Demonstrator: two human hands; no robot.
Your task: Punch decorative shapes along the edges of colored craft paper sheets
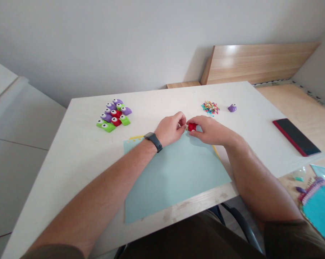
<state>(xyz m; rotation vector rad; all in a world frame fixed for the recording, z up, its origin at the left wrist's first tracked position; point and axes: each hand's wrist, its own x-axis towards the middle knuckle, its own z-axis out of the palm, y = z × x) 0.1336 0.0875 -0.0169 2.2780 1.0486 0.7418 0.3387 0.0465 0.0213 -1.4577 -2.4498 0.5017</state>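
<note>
My right hand (pixel 211 130) grips a small red toy (pixel 192 127) between thumb and fingers, above the far edge of a light blue sheet (pixel 175 176). Close beside it, my left hand (pixel 171 127) is closed with thumb and index fingertip together; what they pinch, if anything, is too small to make out. A yellowish bit shows by the red toy, near the left fingertips. Beyond my right hand lies a pile of tiny colourful beads (pixel 210 107). One purple toy with an eye (pixel 232 108) sits to the right of the pile.
Several purple, green and red one-eyed toys (pixel 115 114) are grouped at the table's far left. A black tablet-like object with a red edge (pixel 296 136) lies at the right. Yellow paper (pixel 217 152) peeks from under the blue sheet. A wall stands behind the white table (pixel 78 144).
</note>
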